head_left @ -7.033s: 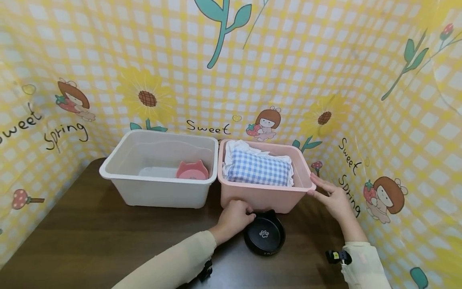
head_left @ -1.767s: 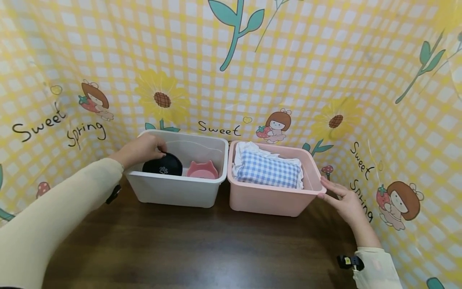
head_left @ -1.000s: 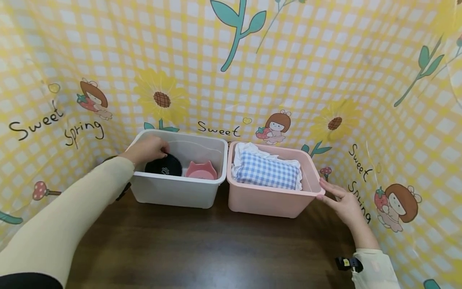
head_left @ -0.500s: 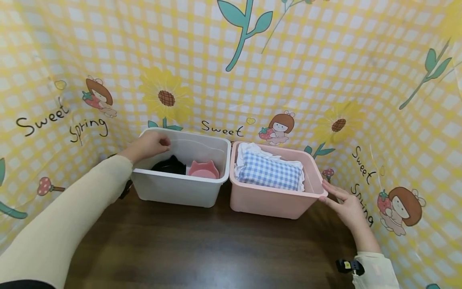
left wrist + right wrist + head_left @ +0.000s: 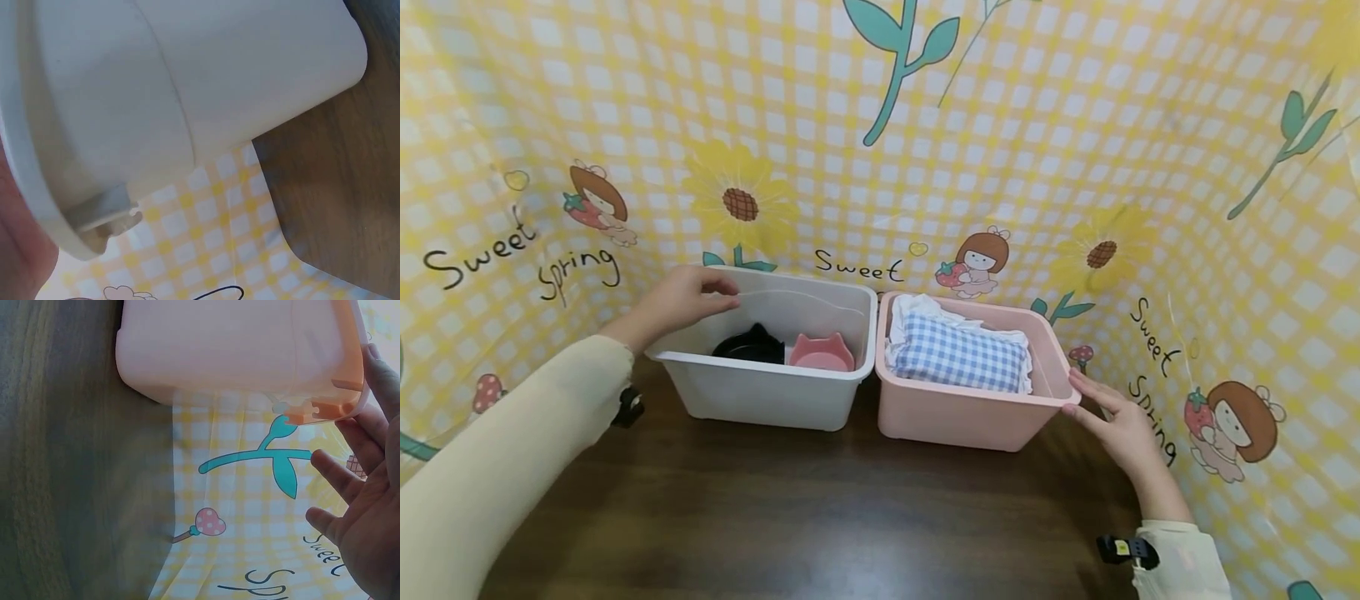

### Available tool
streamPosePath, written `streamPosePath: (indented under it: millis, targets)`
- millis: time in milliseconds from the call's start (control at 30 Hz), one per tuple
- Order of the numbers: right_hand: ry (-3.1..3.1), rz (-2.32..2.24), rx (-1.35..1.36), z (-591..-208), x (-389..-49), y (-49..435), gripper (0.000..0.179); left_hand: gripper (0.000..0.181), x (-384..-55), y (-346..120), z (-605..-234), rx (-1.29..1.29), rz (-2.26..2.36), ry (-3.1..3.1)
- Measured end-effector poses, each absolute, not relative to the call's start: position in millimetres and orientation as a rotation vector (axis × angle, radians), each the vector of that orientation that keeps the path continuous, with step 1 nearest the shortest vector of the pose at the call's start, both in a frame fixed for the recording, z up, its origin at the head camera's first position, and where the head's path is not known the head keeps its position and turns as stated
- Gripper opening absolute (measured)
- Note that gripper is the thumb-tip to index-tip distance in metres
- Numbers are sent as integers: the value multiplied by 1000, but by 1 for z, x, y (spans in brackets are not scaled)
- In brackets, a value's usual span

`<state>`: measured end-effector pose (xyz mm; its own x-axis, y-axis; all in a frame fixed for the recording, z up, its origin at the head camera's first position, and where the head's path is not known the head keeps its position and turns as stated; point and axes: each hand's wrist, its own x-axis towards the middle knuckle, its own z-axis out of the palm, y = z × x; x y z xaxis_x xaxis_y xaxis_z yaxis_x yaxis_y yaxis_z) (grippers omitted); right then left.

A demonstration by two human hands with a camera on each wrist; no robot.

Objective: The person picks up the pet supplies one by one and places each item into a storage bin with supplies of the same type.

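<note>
A white plastic bin (image 5: 760,392) stands on the dark wooden table beside a pink bin (image 5: 962,412). Inside the white bin lie a black cat-eared bowl (image 5: 749,346) and a pink cat-eared bowl (image 5: 822,354). My left hand (image 5: 688,293) hovers over the white bin's far left corner, fingers loosely curled, holding nothing. My right hand (image 5: 1108,417) rests with straight fingers against the pink bin's right rim (image 5: 350,394). A blue checked cushion (image 5: 958,357) on white cloth fills the pink bin. The left wrist view shows the white bin's outer wall (image 5: 187,81) from below.
A yellow checked backdrop (image 5: 925,150) with flowers and cartoon figures closes in the table on the left, back and right. Bare dark tabletop (image 5: 820,517) lies in front of the bins.
My left hand carried the black bowl from the table into the white bin, let it go, and has now lifted to the bin's far left corner. The right hand stayed on the pink bin.
</note>
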<state>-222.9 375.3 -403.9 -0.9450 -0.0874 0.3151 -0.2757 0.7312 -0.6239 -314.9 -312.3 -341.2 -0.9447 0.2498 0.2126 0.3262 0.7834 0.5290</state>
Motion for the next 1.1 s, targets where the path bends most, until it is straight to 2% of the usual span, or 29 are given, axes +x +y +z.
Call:
streamPosePath:
  millis: [167,400,633,933,1100]
  targets:
    - [-2666,992,288,-404,-222,373,56,47,-300,-314,-337,-428,-933,-2807]
    - [-2642,971,302,-401,-222,370,57,40,-276,-321,-337,-408,-1019,-2724]
    - [-2609,917,285,-403,-222,369,55,43,-246,-329,-336,-318,-1065,-2706]
    - [-2577,898,260,-405,-220,369,50,19,-222,-339,-346,-398,-1021,-2537]
    - [-2556,867,264,-405,-216,369,48,22,-214,-345,-353,-480,-953,-2420]
